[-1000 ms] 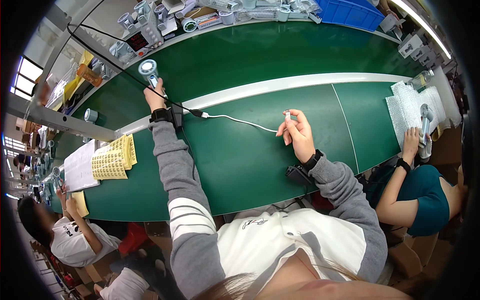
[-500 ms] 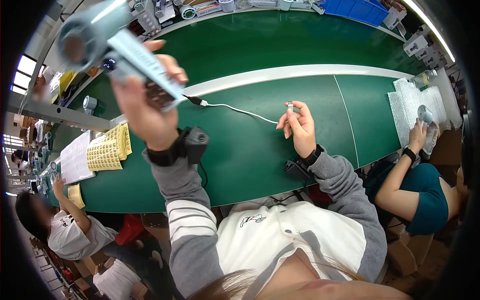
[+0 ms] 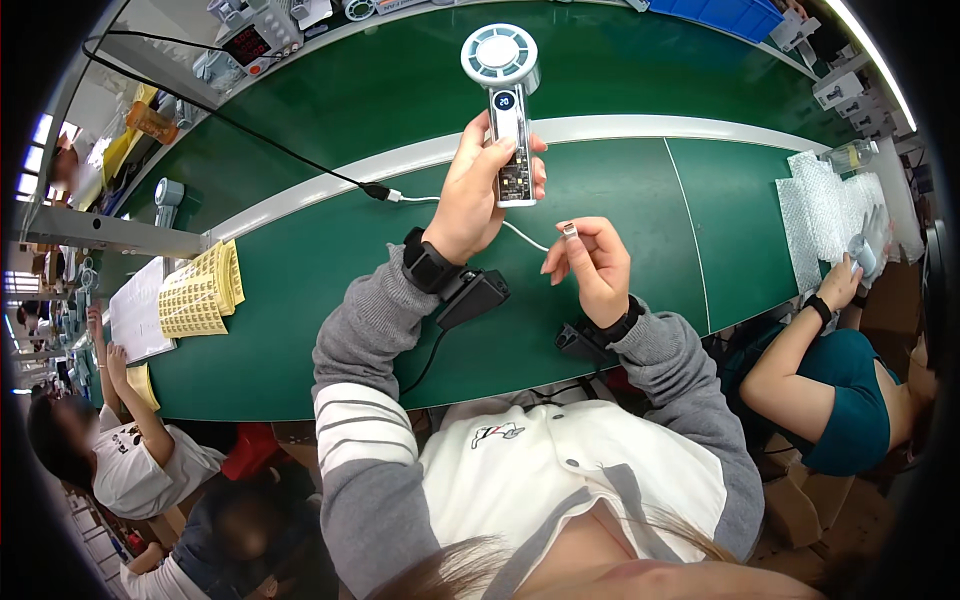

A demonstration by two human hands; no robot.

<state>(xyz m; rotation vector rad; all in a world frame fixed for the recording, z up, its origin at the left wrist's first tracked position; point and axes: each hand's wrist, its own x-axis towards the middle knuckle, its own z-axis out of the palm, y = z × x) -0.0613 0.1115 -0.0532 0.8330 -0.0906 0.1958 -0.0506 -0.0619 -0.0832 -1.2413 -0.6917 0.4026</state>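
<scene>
We held a pale blue-grey handheld fan (image 3: 514, 70) in our left hand (image 3: 470, 200), at the upper centre of the frame. The fingers were closed round its see-through handle, the thumb lying across the front and fingertips showing past the far side. The fan stood with its round head toward the top of the frame and its small round display lit.

Our right hand (image 3: 602, 272) was right of centre, thumb and fingers drawn narrow on a white plug (image 3: 570, 230). The plug's metal end pointed up the frame, near the handle's lower end but apart from it. From the right hand a white cable (image 3: 524, 236) ran leftward, passed out of sight at our left hand, and met a black connector (image 3: 377, 191) left of centre; a black cable (image 3: 230, 130) went on from there toward the upper left.

Below our hands lay the green bench (image 3: 640, 200). Yellow label sheets (image 3: 195, 305) rested on it at the left, beside white papers (image 3: 135, 315). A blue bin (image 3: 720, 16) sat at the upper right. At the right edge, a co-worker's hand (image 3: 840, 285) touched another fan (image 3: 862, 252), next to bubble wrap (image 3: 812, 220).
</scene>
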